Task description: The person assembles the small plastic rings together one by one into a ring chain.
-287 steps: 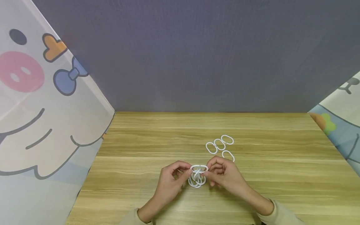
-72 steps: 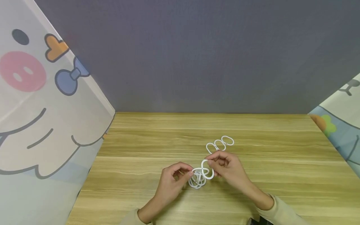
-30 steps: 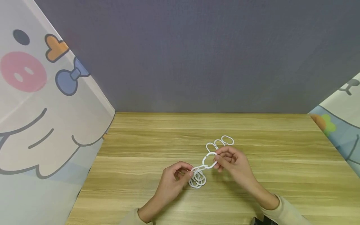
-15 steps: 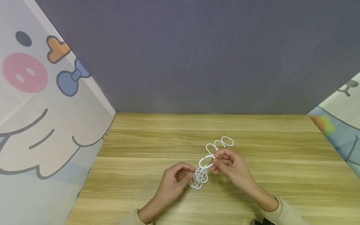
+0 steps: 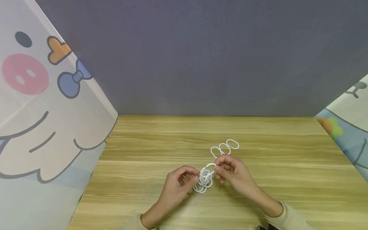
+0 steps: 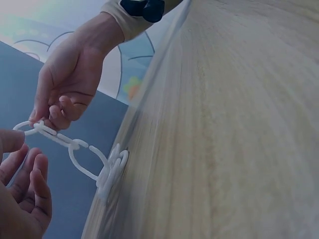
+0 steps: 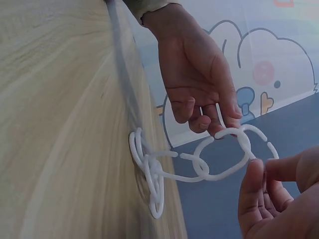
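Observation:
A chain of white oval plastic links [image 5: 205,184] hangs between both hands, its lower links bunched in a small heap on the table. My right hand [image 5: 234,172] pinches the end link [image 5: 211,164] between thumb and index finger. Close beside it, my left hand [image 5: 179,182] pinches the neighbouring link with thumb and fingertips. In the right wrist view the end link [image 7: 256,130] passes through the link [image 7: 219,175] at the left hand's fingertips. The left wrist view shows the chain [image 6: 62,138] slanting down to the heap [image 6: 112,172] on the tabletop.
Three more white links [image 5: 224,148] lie in a slanting row just beyond my right hand on the wooden table [image 5: 149,140]. A grey panel [image 5: 201,64] stands along the far edge. Cartoon-printed sheets [image 5: 37,127] flank the table.
The fourth loose link left the table and is now in my right hand, joined to the chain. Over the last second the right hand has drawn back left and down, towards the left hand.

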### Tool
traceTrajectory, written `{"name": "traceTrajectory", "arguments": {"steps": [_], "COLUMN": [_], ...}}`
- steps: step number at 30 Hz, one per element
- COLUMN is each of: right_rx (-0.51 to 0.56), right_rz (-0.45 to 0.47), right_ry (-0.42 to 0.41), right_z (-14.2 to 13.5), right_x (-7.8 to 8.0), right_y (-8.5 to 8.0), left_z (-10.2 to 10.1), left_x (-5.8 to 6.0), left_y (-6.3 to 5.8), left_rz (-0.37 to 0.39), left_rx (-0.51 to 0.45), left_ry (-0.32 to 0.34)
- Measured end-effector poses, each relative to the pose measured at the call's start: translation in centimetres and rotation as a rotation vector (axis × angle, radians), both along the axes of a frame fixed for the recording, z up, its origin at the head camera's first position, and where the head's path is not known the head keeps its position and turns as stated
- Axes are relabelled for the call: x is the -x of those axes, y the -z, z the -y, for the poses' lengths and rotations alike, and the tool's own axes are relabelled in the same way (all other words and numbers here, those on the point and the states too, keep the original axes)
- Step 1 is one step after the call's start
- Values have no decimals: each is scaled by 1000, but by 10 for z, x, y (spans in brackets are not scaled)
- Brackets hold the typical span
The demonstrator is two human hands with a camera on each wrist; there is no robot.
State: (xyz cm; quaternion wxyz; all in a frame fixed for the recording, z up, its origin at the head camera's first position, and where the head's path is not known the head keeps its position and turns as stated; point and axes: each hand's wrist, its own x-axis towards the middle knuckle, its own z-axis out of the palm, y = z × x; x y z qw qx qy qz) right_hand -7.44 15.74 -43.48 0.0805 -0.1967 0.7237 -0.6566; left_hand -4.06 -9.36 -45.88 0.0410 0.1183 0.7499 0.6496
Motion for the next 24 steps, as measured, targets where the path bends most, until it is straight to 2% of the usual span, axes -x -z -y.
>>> {"name": "traceTrajectory", "arguments": {"steps": [4,7,19,24], "right_rx": [-17,-23,-59,-58], "right_rz": [73,93,90,63], "right_ry": [3,-6,-53,-59], "right_z": [1,1,2,2], "right_x": [-1,-2,-3,-2], "right_y": [1,2,7,9], "left_z": [0,-1,0,-1], "left_x": [0,1,1,1], "left_y": [2,3,4,3], "left_rz": [-12,-24,-87,-85], "left_rx": [1,-2,-20,-20], "left_ry": [-6,-20,-71,-101]}}
